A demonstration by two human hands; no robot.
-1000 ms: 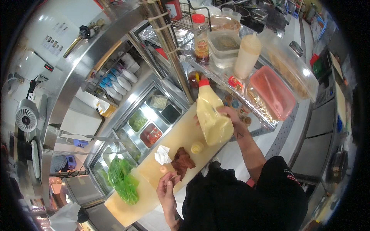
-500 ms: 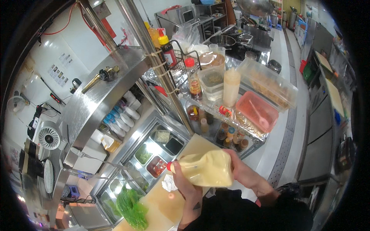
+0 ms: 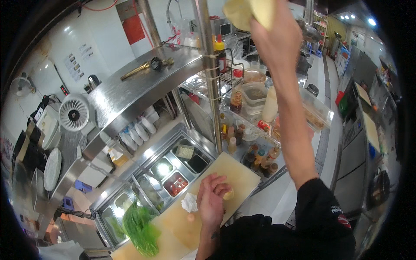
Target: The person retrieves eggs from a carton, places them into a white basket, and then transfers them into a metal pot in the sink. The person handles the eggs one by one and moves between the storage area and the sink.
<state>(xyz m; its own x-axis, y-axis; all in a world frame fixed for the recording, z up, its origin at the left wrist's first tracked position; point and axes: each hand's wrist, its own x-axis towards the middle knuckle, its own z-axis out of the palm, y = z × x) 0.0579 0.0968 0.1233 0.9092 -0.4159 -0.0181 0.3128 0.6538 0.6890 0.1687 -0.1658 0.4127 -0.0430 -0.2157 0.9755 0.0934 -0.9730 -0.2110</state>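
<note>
My right hand [image 3: 279,39] is raised high at the top of the view, with its arm stretched forward. It grips a pale yellow plastic bottle [image 3: 238,14], partly cut off by the top edge. Low over the cutting board [image 3: 242,173] is my left hand [image 3: 211,195], fingers loosely extended and holding nothing that I can see. Just right of its fingers lies a small pale yellow thing [image 3: 229,194], too unclear to name. A crumpled white paper [image 3: 189,202] touches or nearly touches its left side. Bunched leafy greens [image 3: 139,229] lie at the board's left part.
Beyond the board, a steel counter holds food pans, one with chopped red food [image 3: 175,184]. A steel post [image 3: 210,86] and raised shelf [image 3: 147,82] stand behind. Sauce bottles [image 3: 260,160] and plastic tubs [image 3: 253,97] crowd the rack at right. A white fan [image 3: 73,113] is at left.
My right hand has lifted the pale yellow bottle from above the board up to the top edge. My left hand has let go of it and lowered to the board. The view has shifted.
</note>
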